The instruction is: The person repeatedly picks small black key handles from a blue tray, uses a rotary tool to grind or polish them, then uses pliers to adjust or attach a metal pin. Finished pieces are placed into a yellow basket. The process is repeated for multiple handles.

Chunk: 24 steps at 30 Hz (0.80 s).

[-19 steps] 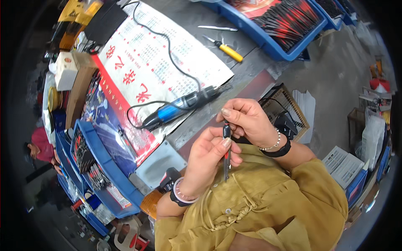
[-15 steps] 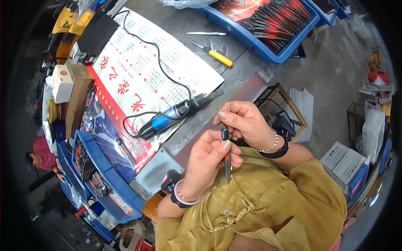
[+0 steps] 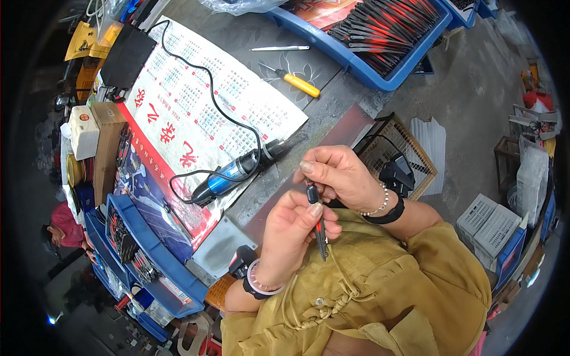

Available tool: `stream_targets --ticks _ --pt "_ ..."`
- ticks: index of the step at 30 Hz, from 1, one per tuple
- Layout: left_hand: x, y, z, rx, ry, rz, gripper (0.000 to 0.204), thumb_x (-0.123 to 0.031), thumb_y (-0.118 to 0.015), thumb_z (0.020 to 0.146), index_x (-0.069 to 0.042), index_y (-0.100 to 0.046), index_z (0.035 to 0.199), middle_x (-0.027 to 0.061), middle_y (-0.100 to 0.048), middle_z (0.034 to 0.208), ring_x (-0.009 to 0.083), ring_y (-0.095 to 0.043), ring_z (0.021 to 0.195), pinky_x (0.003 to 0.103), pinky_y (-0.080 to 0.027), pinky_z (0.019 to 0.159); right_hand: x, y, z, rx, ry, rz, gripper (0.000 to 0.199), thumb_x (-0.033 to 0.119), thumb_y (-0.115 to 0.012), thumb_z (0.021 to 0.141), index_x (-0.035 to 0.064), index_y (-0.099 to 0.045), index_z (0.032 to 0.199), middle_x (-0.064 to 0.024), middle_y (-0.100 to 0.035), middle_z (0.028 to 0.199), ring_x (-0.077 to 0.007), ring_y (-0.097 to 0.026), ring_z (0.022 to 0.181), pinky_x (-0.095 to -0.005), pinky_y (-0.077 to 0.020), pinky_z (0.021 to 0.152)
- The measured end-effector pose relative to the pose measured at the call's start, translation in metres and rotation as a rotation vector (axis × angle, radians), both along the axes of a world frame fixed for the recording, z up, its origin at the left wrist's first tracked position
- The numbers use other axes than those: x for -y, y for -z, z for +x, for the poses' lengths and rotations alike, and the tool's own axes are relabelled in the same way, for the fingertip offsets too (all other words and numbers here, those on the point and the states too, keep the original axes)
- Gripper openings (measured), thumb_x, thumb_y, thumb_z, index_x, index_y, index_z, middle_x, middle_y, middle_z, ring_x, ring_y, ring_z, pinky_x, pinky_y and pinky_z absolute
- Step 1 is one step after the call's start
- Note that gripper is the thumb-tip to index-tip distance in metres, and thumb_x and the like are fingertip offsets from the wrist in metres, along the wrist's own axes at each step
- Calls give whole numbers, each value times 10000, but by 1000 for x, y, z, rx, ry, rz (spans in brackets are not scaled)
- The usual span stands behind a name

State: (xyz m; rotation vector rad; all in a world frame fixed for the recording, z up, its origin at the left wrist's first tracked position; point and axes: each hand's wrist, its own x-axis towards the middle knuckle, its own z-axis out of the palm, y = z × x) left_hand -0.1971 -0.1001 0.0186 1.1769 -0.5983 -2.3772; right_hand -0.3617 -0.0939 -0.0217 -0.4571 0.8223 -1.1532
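Note:
In front of my chest, my left hand [image 3: 294, 228] pinches a slim black-and-red drawing compass [image 3: 319, 228] between thumb and fingers. Its dark legs point down toward me, and a small bright screw shows near their lower end. My right hand [image 3: 341, 175] is closed at the compass's black top end, thumb against forefinger; whether a small part sits between those fingertips is hidden. Beyond my hands, a blue-and-black corded electric screwdriver [image 3: 228, 177] lies on the calendar sheet [image 3: 219, 89]. Farther off are a yellow-handled screwdriver [image 3: 301, 85] and a thin silver rod-like tool [image 3: 279, 48].
A blue tray [image 3: 380, 82] heaped with black-and-red compasses [image 3: 386, 29] sits at the table's far edge. Another blue bin [image 3: 160, 249] with parts stands at left, near a wooden box [image 3: 107, 148]. A wire basket [image 3: 409, 142] is at right. Someone in red [image 3: 68, 222] sits far left.
The view has shifted slightly, so the table things appear a little farther left. Both hands keep the same pinch on the compass, with only slight finger movement.

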Motion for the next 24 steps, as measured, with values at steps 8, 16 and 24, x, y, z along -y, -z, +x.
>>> stream_targets --ticks 8,16,24 --pt "-12 5 15 34 -95 -64 154 -96 -603 946 -66 -469 1015 151 -649 851 243 -665 751 345 -561 695 11 -1 14 -239 -108 -102 241 236 -584 975 19 -657 901 43 -566 696 -25 -498 584 -194 -398 506" --pt "12 30 30 -38 -175 -164 121 -143 -634 937 -75 -539 969 98 -652 803 188 -660 665 331 -573 592 42 -17 38 -140 -128 45 230 215 -574 976 15 -686 956 24 -599 704 -40 -470 544 -188 -364 502" --pt "19 13 41 -34 -120 -176 123 -143 -607 961 -63 -514 967 106 -673 913 190 -683 783 317 -577 697 48 -29 49 -171 -114 -128 283 258 -587 961 8 -706 901 29 -600 687 -43 -479 554 -200 -369 510"
